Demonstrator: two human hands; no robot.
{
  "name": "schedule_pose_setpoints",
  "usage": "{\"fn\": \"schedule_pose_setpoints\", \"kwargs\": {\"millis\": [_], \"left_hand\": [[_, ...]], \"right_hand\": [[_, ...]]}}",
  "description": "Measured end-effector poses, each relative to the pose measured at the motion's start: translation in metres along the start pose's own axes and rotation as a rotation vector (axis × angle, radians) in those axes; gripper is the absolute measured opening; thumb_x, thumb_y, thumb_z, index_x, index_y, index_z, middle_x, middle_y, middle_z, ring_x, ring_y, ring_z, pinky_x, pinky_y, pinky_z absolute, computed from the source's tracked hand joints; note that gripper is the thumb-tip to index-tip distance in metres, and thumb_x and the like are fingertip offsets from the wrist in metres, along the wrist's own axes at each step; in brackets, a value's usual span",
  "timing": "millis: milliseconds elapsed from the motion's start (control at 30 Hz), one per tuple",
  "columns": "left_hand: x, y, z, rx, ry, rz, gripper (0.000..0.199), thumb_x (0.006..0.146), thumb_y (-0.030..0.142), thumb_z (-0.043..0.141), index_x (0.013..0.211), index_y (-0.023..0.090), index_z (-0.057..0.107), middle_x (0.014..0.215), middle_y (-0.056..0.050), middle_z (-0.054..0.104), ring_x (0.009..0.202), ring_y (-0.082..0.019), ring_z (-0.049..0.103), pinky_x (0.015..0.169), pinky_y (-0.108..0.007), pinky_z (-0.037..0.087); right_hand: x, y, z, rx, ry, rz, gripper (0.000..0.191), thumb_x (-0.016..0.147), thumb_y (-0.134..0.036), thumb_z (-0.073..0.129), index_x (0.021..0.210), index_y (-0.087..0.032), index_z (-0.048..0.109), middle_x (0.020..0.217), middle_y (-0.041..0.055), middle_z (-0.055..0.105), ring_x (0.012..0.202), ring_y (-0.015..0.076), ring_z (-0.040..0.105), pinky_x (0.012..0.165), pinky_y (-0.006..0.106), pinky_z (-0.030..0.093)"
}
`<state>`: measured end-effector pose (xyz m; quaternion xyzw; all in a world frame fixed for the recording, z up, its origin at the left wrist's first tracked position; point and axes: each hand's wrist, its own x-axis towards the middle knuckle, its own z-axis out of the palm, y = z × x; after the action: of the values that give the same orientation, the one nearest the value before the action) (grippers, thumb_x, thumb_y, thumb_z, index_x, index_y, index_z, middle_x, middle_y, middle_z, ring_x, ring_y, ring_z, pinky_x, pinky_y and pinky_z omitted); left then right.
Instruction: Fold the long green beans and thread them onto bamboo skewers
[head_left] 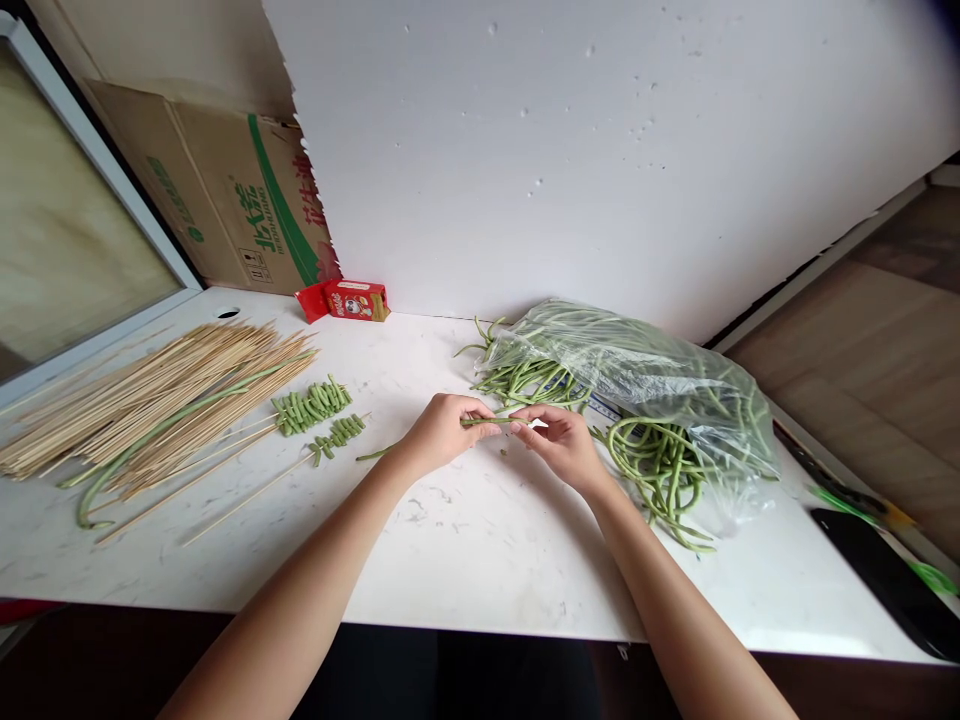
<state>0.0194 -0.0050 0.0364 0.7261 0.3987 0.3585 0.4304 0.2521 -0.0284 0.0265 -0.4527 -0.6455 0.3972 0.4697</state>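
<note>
Both hands meet near the middle of the white table. My left hand pinches one end of a short green bean piece, and my right hand grips its other end. Another green bean lies partly behind my left wrist. To the left, cut bean pieces are threaded in rows on wooden skewers. Right of my hands, long beans spill out of a clear plastic bag.
A large pile of bare skewers with long beans across it covers the left side. A red packet and a cardboard box stand at the back left. A black phone-like object lies at the right edge, near green-handled items.
</note>
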Motion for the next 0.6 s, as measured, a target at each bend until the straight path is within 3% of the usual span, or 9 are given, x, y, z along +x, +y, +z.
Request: {"fn": "schedule_pose_setpoints", "kwargs": {"millis": [367, 600], "left_hand": [[-0.0004, 0.003, 0.0019, -0.083, -0.012, -0.059, 0.037, 0.086, 0.05, 0.082, 0.098, 0.016, 0.084, 0.088, -0.009, 0.08, 0.062, -0.015, 0.061, 0.052, -0.025, 0.047], [-0.003, 0.0033, 0.003, -0.123, -0.109, -0.044, 0.035, 0.092, 0.05, 0.075, 0.093, 0.016, 0.081, 0.089, -0.009, 0.08, 0.06, -0.014, 0.064, 0.057, -0.027, 0.052]], "right_hand": [[-0.0012, -0.0101, 0.0037, 0.065, -0.075, 0.091, 0.035, 0.085, -0.055, 0.083, 0.086, -0.02, 0.08, 0.079, 0.0047, 0.072, 0.065, 0.0157, 0.056, 0.057, 0.029, 0.047], [-0.0024, -0.0069, 0.0031, 0.109, -0.172, 0.139, 0.037, 0.089, -0.057, 0.079, 0.091, -0.021, 0.079, 0.076, 0.0024, 0.07, 0.06, 0.0134, 0.049, 0.056, 0.028, 0.039]]}}
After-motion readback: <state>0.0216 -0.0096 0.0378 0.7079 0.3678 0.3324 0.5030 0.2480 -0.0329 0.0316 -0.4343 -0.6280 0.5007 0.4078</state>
